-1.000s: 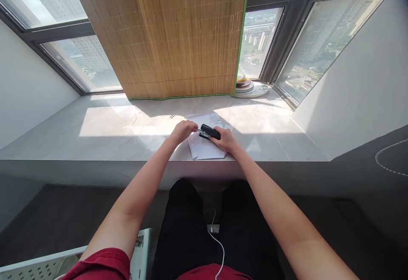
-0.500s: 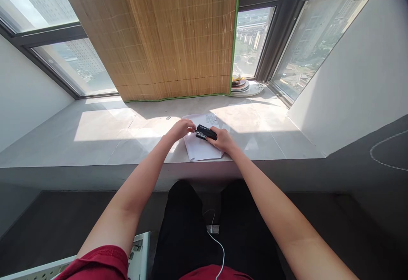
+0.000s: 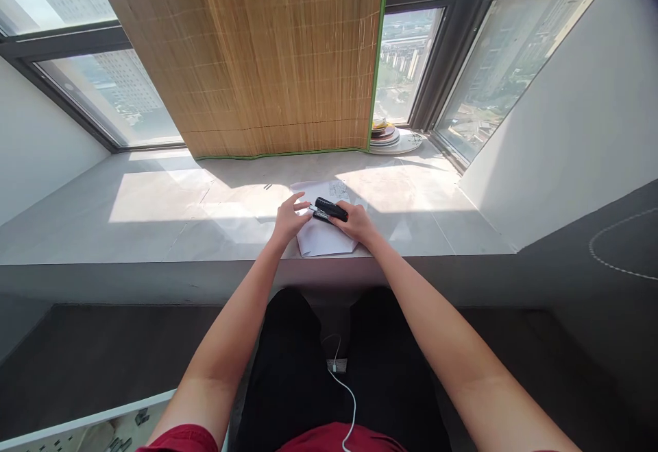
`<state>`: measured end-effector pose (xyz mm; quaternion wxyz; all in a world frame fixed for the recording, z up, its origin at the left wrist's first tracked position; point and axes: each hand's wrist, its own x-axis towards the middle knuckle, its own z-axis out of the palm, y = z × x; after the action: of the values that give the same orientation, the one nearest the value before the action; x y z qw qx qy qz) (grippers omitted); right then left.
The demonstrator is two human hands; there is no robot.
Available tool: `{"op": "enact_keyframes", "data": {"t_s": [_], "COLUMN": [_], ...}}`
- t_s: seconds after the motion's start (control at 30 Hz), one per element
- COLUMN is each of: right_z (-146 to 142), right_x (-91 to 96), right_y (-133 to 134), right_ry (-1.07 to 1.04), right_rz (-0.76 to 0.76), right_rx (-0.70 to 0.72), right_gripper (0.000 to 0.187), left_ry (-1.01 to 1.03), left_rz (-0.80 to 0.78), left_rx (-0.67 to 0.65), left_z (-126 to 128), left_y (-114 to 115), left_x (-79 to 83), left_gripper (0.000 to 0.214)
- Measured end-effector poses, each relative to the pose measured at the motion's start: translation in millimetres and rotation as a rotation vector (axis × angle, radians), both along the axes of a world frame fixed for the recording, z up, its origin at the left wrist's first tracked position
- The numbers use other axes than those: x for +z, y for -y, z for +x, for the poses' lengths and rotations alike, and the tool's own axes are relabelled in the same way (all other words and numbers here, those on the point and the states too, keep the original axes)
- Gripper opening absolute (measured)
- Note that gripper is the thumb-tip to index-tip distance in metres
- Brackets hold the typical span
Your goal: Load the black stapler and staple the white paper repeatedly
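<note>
A black stapler [image 3: 330, 209] is in my right hand [image 3: 358, 223], its front end pointing left and its top arm raised from the base. Something pale and metallic shows at its front, between the two halves. My left hand [image 3: 290, 219] is right at that front end, fingers spread apart and thumb near the stapler's base. Whether the fingertips touch the metal part is too small to tell. Beneath the stapler lie white paper sheets [image 3: 321, 243], with a printed patch near the top right corner.
The sheets rest on a pale window sill [image 3: 154, 232]. Two short dark strips [image 3: 267, 186] lie to their left. Behind hangs a bamboo blind [image 3: 282, 61], beside a stack of plates [image 3: 384, 138]. A white cable [image 3: 352, 397] runs down between my legs.
My left hand has gone from fingers pinched together at the stapler's front to fingers spread, and has turned more upright. My right hand keeps its hold on the stapler.
</note>
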<state>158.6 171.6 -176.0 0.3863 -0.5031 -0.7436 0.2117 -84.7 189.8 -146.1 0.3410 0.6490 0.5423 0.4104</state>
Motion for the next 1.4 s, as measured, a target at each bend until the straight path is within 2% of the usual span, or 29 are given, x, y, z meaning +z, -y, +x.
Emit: {"op": "enact_keyframes", "data": {"t_s": [0.17, 0.4, 0.5, 0.6, 0.67, 0.73, 0.83, 0.9, 1.0, 1.07, 1.23, 1.4], "right_z": [1.6, 2.9, 3.1, 2.8, 2.6, 2.3, 1.7, 1.2, 0.4, 0.0, -0.7, -0.7], "right_x": [2.0, 1.3, 1.7, 3.3, 4.7, 5.8, 6.0, 5.0, 3.1, 2.7, 4.2, 3.3], "right_y": [0.1, 0.7, 1.6, 3.6, 5.6, 7.5, 8.7, 7.8, 5.4, 4.2, 3.6, 3.0], "right_ry": [-0.076, -0.133, -0.139, -0.141, -0.131, -0.114, -0.086, -0.061, -0.035, -0.031, -0.024, -0.020], "right_rz": [0.032, 0.053, 0.069, 0.100, 0.096, 0.071, 0.047, 0.044, 0.024, 0.012, 0.034, 0.047], "right_rx": [-0.007, -0.013, -0.007, 0.012, 0.055, 0.100, 0.111, 0.097, 0.087, 0.090, 0.104, 0.100], "right_gripper": [0.037, 0.036, 0.034, 0.038, 0.039, 0.037, 0.035, 0.032, 0.029, 0.029, 0.024, 0.023], "left_ry": [0.224, 0.142, 0.051, -0.109, -0.267, -0.460, -0.693, -0.766, -0.797, -0.820, -0.834, -0.572], "left_rz": [-0.131, -0.071, -0.026, 0.093, 0.178, 0.179, 0.151, 0.094, 0.067, 0.074, 0.167, 0.224], "left_rx": [-0.063, -0.071, -0.084, 0.026, 0.178, 0.338, 0.347, 0.314, 0.309, 0.318, 0.375, 0.346], "left_z": [16.7, 29.6, 25.6, 4.3, -19.3, -45.2, -75.5, -85.1, -87.3, -86.2, -78.6, -54.9], "left_y": [3.4, 21.5, 20.5, 0.4, -23.9, -52.2, -88.3, -101.4, -104.7, -101.2, -91.5, -92.1], "left_x": [10.6, 11.1, 15.7, 22.2, 24.3, 22.9, 14.8, 8.0, -0.5, -3.9, -8.1, -10.9], "left_gripper": [0.072, 0.047, 0.043, 0.030, 0.023, 0.025, 0.036, 0.037, 0.028, 0.029, 0.030, 0.021]}}
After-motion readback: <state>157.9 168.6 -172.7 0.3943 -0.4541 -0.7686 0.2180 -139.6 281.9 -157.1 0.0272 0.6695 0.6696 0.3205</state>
